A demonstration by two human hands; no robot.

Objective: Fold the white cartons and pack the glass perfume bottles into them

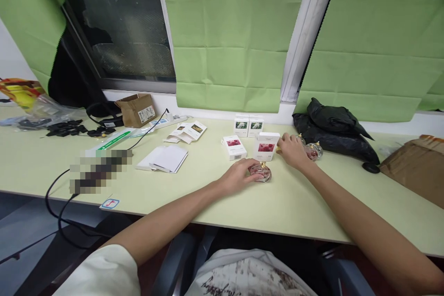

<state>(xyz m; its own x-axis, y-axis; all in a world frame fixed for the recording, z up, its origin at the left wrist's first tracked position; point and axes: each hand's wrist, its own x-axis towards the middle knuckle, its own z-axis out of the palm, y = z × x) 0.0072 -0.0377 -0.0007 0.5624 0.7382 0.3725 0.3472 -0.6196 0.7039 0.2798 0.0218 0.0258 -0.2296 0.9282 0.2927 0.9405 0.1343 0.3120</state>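
My left hand [239,176] is closed around the side of a small round glass jar [262,175] with a gold knob on top and pinkish contents. The jar stands on the table in front of a white box with a red flower picture [266,148]. Beside that box, my right hand [291,149] has its fingers bent together; a bit of gold shows at the fingertips, but what they hold is mostly hidden. Just right of this hand are more glass jars [314,151] with gold knobs.
A second red-flower box [234,148] and two white-flower boxes [249,126] stand behind. Flattened cartons [189,132] and white sheets [166,158] lie left. Farther left are a brown box [137,110] and cables. Black bags [333,129] and a cardboard piece [416,169] lie right.
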